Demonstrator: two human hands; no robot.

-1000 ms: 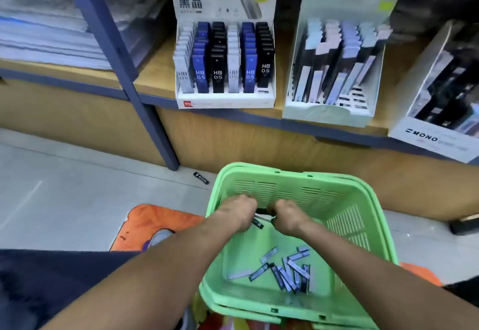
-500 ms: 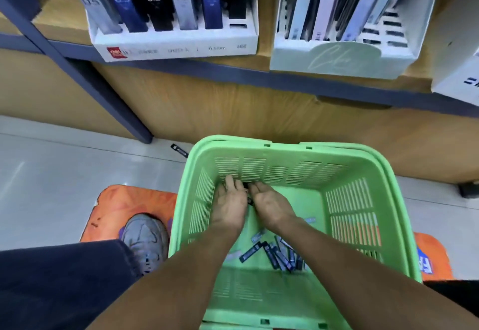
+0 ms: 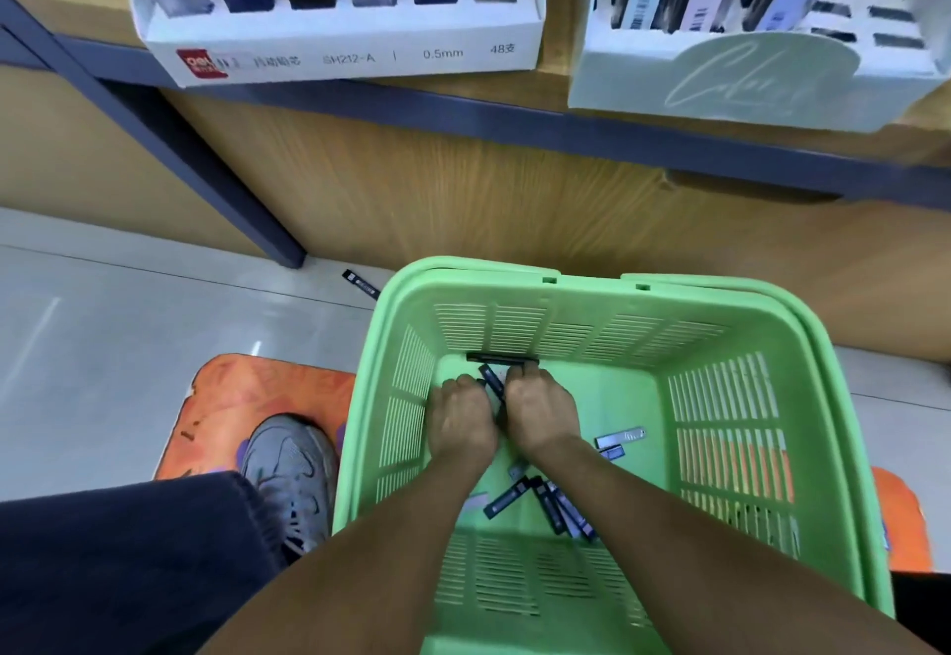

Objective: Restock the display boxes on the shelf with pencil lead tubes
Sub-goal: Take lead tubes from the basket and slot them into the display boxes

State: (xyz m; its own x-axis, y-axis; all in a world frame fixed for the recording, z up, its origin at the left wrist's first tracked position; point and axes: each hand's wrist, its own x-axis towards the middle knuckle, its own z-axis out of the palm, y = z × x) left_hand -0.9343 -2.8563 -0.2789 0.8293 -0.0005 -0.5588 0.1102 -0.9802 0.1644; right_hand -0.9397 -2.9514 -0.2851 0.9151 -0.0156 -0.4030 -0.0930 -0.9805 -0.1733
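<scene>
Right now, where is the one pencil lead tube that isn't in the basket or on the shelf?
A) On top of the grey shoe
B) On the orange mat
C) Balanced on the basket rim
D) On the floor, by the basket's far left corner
D: a single dark lead tube lies on the pale floor just beyond the far left corner of the green basket.

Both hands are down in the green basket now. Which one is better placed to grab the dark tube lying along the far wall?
Probably the right hand: its fingertips already reach the dark tube against the far wall of the green basket. The left hand sits further back, curled beside another tube.
</scene>
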